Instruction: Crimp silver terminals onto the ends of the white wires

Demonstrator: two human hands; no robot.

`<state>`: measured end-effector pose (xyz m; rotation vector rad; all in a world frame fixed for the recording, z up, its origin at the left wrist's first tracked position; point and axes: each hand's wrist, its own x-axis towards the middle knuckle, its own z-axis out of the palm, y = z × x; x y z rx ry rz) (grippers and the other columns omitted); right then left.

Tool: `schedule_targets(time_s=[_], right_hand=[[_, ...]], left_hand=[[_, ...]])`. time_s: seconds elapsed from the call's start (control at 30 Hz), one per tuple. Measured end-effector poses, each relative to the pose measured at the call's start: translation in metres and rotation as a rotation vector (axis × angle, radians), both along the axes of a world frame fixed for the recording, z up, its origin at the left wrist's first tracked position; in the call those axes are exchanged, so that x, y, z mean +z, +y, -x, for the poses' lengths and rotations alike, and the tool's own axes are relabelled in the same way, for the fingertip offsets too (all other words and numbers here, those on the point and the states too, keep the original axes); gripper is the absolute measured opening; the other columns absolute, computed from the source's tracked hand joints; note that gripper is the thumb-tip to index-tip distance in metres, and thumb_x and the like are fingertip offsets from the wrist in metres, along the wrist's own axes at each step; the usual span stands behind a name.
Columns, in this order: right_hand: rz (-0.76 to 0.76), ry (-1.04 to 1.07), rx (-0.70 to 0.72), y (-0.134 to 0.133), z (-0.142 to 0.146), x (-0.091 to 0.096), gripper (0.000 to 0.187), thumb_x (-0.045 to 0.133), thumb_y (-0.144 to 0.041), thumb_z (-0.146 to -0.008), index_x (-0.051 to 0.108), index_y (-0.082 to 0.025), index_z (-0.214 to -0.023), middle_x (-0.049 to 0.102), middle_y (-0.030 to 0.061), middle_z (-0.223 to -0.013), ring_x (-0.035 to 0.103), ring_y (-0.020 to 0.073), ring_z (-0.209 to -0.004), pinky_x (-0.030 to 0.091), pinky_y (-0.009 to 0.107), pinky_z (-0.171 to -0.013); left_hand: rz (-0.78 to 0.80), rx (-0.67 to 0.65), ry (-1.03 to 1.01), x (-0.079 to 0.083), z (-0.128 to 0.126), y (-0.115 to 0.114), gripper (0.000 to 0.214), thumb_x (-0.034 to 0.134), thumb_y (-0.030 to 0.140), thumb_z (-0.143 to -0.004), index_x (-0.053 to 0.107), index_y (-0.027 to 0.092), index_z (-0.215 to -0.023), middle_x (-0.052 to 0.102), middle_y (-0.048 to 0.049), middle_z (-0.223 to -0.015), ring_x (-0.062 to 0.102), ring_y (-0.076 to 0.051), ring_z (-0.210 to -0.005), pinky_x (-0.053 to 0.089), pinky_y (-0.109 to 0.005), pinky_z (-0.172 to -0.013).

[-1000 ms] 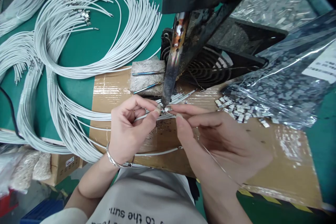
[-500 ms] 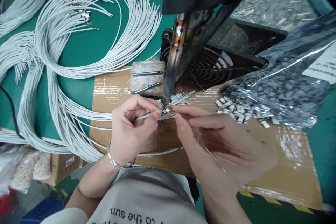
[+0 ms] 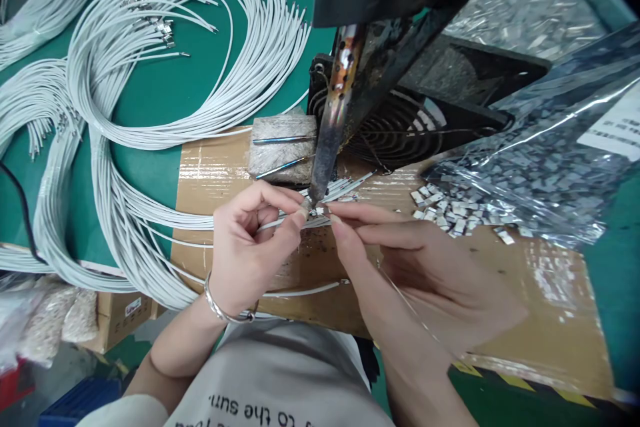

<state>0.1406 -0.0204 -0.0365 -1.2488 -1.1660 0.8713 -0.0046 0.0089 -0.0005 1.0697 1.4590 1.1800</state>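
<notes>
My left hand (image 3: 247,247) pinches a thin white wire (image 3: 273,221) between thumb and forefinger, its end held under the tip of a fixed soldering iron (image 3: 327,147). My right hand (image 3: 420,267) pinches something small and metallic at the same tip, and a thin strand of solder wire (image 3: 410,307) runs back across its palm. A silver bangle (image 3: 223,310) circles my left wrist. Both hands rest over a sheet of taped cardboard (image 3: 550,300).
Bundles of white wires (image 3: 150,80) fan across the green table (image 3: 165,167) at left. A black fan (image 3: 400,127) sits behind the iron. A plastic bag of small metal terminals (image 3: 540,167) spills onto the cardboard at right. A grey cleaning pad (image 3: 280,147) holds two tweezers.
My right thumb and forefinger have slid slightly left toward the iron tip. The left hand stays in place.
</notes>
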Motion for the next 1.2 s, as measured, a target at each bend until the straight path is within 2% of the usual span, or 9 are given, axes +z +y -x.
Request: schedule_targets(time_s=[0.13,0.33,0.63,0.93,1.2], right_hand=[[-0.044,-0.054,-0.058,0.0021,0.0024,0.0022,0.024,0.083,-0.004,-0.082,0.076,-0.026,-0.090,0.085,0.0008,-0.103,0.083,0.0210,-0.088,0.068,0.036,-0.088],[-0.060,-0.066,-0.039,0.0033,0.0027,0.0025,0.024,0.082,-0.001,-0.081,0.075,-0.023,-0.088,0.085,0.0004,-0.101,0.082,0.0182,-0.087,0.066,0.030,-0.083],[-0.043,-0.052,-0.050,0.0037,0.0038,0.0021,0.022,0.081,-0.003,-0.083,0.074,-0.023,-0.087,0.085,0.0015,-0.102,0.082,0.0184,-0.085,0.066,0.030,-0.084],[-0.031,-0.055,-0.050,0.0042,0.0043,0.0034,0.020,0.079,-0.005,-0.086,0.072,-0.023,-0.085,0.085,0.0015,-0.098,0.082,0.0192,-0.087,0.065,0.032,-0.082],[-0.056,-0.042,-0.048,0.0050,0.0038,0.0025,0.020,0.080,-0.006,-0.086,0.073,-0.025,-0.088,0.085,0.0002,-0.101,0.081,0.0183,-0.086,0.066,0.033,-0.081]], left_hand=[[0.005,0.005,-0.007,-0.0009,-0.0003,0.0019,0.015,0.084,0.008,-0.075,0.076,0.019,-0.071,0.078,-0.0047,-0.083,0.058,-0.011,-0.061,0.034,-0.021,-0.045],[-0.010,-0.011,-0.017,-0.0023,-0.0001,0.0026,0.013,0.080,0.009,-0.080,0.076,0.018,-0.072,0.078,-0.0036,-0.082,0.060,-0.010,-0.065,0.037,-0.020,-0.048],[0.018,-0.022,-0.045,-0.0028,0.0003,0.0009,0.014,0.079,0.009,-0.082,0.074,0.018,-0.073,0.078,-0.0018,-0.083,0.051,-0.007,-0.058,0.034,-0.019,-0.048],[0.019,-0.027,-0.055,-0.0019,-0.0002,0.0011,0.013,0.078,0.009,-0.083,0.073,0.017,-0.074,0.077,-0.0019,-0.083,0.052,-0.006,-0.059,0.036,-0.019,-0.049],[-0.011,-0.023,0.002,-0.0021,-0.0005,0.0005,0.014,0.078,0.008,-0.084,0.073,0.017,-0.073,0.078,-0.0025,-0.086,0.050,-0.006,-0.059,0.030,-0.020,-0.047]])
